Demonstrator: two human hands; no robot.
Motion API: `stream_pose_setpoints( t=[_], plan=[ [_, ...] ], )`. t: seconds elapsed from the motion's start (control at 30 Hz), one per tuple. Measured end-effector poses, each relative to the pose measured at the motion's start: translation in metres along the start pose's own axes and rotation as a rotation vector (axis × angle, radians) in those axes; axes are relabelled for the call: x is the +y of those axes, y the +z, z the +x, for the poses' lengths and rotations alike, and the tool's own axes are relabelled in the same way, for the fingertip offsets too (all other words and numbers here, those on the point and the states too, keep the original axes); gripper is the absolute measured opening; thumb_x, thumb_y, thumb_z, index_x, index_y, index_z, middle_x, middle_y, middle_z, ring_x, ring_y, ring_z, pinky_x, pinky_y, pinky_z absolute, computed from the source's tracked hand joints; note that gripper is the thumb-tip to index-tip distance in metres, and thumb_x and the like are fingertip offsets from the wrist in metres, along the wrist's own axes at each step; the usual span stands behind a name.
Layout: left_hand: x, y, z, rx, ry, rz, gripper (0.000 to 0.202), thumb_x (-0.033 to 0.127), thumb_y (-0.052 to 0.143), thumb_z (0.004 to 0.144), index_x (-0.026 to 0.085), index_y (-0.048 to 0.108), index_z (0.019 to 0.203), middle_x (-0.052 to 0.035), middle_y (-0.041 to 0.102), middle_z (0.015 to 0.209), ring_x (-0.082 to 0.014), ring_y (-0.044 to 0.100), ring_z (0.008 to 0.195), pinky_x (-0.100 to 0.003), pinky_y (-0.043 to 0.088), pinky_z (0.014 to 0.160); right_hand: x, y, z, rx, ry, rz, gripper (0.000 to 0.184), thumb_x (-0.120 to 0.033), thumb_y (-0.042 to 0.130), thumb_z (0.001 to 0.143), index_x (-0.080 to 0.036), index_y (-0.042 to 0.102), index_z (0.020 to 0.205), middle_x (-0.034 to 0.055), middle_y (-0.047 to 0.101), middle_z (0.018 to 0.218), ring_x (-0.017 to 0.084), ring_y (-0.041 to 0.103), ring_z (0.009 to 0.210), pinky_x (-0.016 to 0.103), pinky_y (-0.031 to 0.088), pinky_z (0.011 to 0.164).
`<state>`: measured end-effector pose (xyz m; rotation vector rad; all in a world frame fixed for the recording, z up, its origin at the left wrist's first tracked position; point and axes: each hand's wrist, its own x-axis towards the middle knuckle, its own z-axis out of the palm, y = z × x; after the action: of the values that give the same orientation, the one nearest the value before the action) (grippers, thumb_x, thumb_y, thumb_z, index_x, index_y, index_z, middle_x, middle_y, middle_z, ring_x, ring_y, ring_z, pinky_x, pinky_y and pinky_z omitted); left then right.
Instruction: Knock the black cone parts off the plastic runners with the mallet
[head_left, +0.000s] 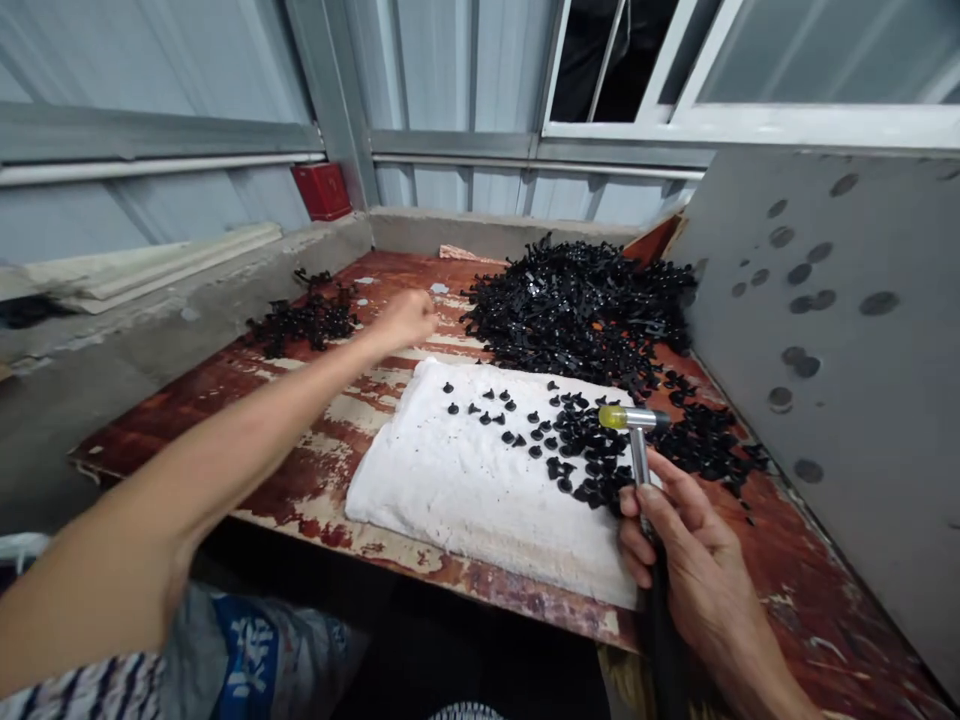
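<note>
The right hand (694, 540) grips a hammer (639, 462) near black pieces (596, 440). Whether the curled left hand (407, 318) holds anything, I cannot tell.

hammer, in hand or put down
In hand: the right hand has its thumb and fingers around the hammer, below the head.
</note>
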<state>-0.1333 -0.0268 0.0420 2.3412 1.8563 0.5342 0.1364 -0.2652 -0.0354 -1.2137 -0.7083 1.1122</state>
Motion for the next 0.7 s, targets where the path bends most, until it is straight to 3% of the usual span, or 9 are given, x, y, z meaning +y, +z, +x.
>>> stream_pose_setpoints(
  t=[0.03, 0.13, 0.27, 0.4, 0.5, 0.6, 0.7],
  plan=[
    [0.017, 0.015, 0.001, -0.096, 0.122, 0.02, 0.022, 0.02, 0.047, 0.08, 0.012, 0.064, 0.09, -0.0099, 0.068, 0.088, -0.0212, 0.06, 0.086, -0.029, 0.041, 0.073, -0.001, 0.001, 0.001, 0.01, 0.01, 0.013, 0.064, -0.045, 0.08, 0.063, -0.027, 0.052, 0.118, -0.0073, 0.053, 0.065, 0.005, 0.037, 0.038, 0.016, 0.03, 0.03],
    [0.062, 0.051, 0.008, -0.176, 0.289, 0.005, 0.024, 0.021, 0.05, 0.08, 0.015, 0.064, 0.099, -0.0086, 0.067, 0.097, -0.0207, 0.06, 0.091, -0.027, 0.042, 0.074, -0.002, 0.003, 0.002, 0.026, 0.034, 0.033, 0.065, -0.047, 0.082, 0.061, -0.026, 0.053, 0.115, -0.007, 0.054, 0.064, 0.005, 0.036, 0.038, 0.016, 0.03, 0.029],
    [0.094, 0.074, 0.022, -0.212, 0.402, 0.017, 0.027, 0.013, 0.051, 0.08, 0.016, 0.062, 0.103, -0.0114, 0.06, 0.114, -0.0248, 0.053, 0.107, -0.032, 0.041, 0.085, -0.003, 0.002, 0.001, 0.053, 0.05, 0.059, 0.067, -0.05, 0.083, 0.058, -0.026, 0.053, 0.113, -0.0063, 0.055, 0.063, 0.004, 0.035, 0.038, 0.016, 0.03, 0.029],
    [0.1, 0.084, 0.032, -0.232, 0.413, 0.012, 0.017, 0.007, 0.05, 0.075, 0.015, 0.062, 0.085, -0.0137, 0.059, 0.105, -0.0283, 0.052, 0.104, -0.036, 0.041, 0.083, -0.004, 0.0, 0.0, 0.053, 0.064, 0.079, 0.069, -0.051, 0.084, 0.057, -0.026, 0.053, 0.113, -0.006, 0.055, 0.063, 0.004, 0.035, 0.038, 0.016, 0.03, 0.029],
    [0.096, 0.085, 0.035, -0.237, 0.416, -0.033, 0.01, 0.008, 0.055, 0.072, 0.017, 0.058, 0.073, -0.0089, 0.059, 0.09, -0.0248, 0.054, 0.093, -0.033, 0.04, 0.077, -0.004, -0.001, 0.0, 0.043, 0.063, 0.093, 0.067, -0.049, 0.084, 0.058, -0.026, 0.054, 0.113, -0.0058, 0.055, 0.064, 0.004, 0.036, 0.038, 0.016, 0.03, 0.029],
    [0.089, 0.076, 0.039, -0.224, 0.401, -0.112, 0.011, 0.013, 0.058, 0.072, 0.019, 0.051, 0.065, -0.0013, 0.052, 0.069, -0.0182, 0.053, 0.075, -0.028, 0.038, 0.068, -0.003, -0.003, 0.0, 0.035, 0.056, 0.114, 0.065, -0.047, 0.083, 0.06, -0.026, 0.054, 0.114, -0.006, 0.054, 0.065, 0.004, 0.036, 0.038, 0.016, 0.029, 0.029],
    [0.083, 0.061, 0.04, -0.166, 0.346, -0.202, 0.016, 0.019, 0.057, 0.076, 0.019, 0.046, 0.064, 0.0025, 0.046, 0.061, -0.0135, 0.049, 0.065, -0.025, 0.035, 0.059, -0.003, -0.004, 0.001, 0.03, 0.046, 0.126, 0.063, -0.045, 0.082, 0.062, -0.027, 0.054, 0.116, -0.006, 0.054, 0.065, 0.004, 0.037, 0.038, 0.015, 0.029, 0.03]
  ],
)
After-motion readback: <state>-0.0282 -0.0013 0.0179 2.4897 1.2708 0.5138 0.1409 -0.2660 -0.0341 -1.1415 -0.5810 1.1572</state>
